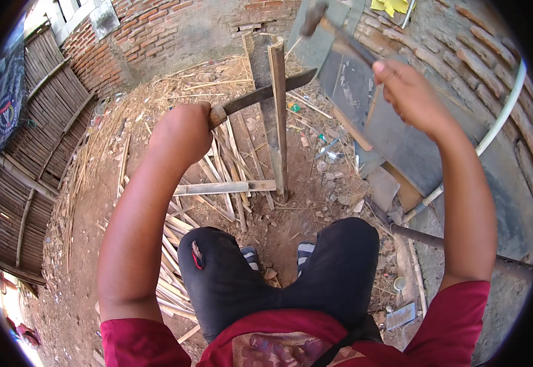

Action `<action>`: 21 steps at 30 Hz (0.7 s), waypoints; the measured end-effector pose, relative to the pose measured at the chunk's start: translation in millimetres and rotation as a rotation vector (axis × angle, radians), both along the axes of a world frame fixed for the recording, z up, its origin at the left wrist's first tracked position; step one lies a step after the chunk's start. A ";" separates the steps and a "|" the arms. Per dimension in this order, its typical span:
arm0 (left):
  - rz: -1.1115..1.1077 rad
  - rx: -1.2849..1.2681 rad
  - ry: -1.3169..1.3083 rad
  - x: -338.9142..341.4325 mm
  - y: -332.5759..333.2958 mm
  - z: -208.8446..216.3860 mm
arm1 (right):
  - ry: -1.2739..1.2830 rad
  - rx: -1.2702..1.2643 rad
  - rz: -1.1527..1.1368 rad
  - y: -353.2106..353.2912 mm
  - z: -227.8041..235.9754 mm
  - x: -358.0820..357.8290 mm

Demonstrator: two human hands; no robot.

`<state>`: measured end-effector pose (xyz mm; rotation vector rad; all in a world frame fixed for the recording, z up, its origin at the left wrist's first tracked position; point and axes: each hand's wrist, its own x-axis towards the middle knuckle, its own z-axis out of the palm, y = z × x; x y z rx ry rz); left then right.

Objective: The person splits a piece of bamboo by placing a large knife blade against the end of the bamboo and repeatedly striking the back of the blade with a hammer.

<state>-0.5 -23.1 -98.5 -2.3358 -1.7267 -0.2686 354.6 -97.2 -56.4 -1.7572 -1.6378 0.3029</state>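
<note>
My left hand (181,133) is wrapped round the wooden handle of a machete (251,100), whose dark blade points right and slightly away from me. The blade crosses an upright piece of split bamboo (277,122), passing between its narrow near strip and the wider part behind; the two tops stand apart. The foot of the bamboo is near the ground ahead of my knees. My right hand (408,92) grips the shaft of a hammer (347,43), raised to the upper right. The hammer's head is above and apart from the blade.
Cut bamboo strips (171,269) lie heaped left of my legs, and a short slat (227,188) lies across the ground at the bamboo's foot. Dark sheets (401,134) lean by the brick wall (181,30) on the right. A woven bamboo fence (40,116) stands left.
</note>
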 end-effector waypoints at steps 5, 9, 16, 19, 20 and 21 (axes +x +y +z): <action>-0.013 -0.018 -0.029 4.3 -2.7 -3.9 | -0.153 0.318 0.083 10.9 -46.8 -1.2; 0.000 -0.008 0.016 6.8 -4.3 -5.3 | -0.411 0.078 0.214 15.1 -29.2 12.2; 0.057 -0.116 -0.005 9.5 -6.7 -3.6 | -0.007 0.181 0.082 18.6 -38.0 4.1; 0.025 -0.042 -0.016 7.4 -4.8 -9.0 | -0.403 0.154 0.183 23.4 -70.1 -4.5; 0.007 -0.016 0.008 4.8 -2.2 -10.8 | -0.393 -0.087 0.151 22.3 -46.2 11.2; -0.001 -0.011 0.049 1.2 -0.9 -16.2 | -0.291 -0.057 0.129 17.3 -26.3 9.2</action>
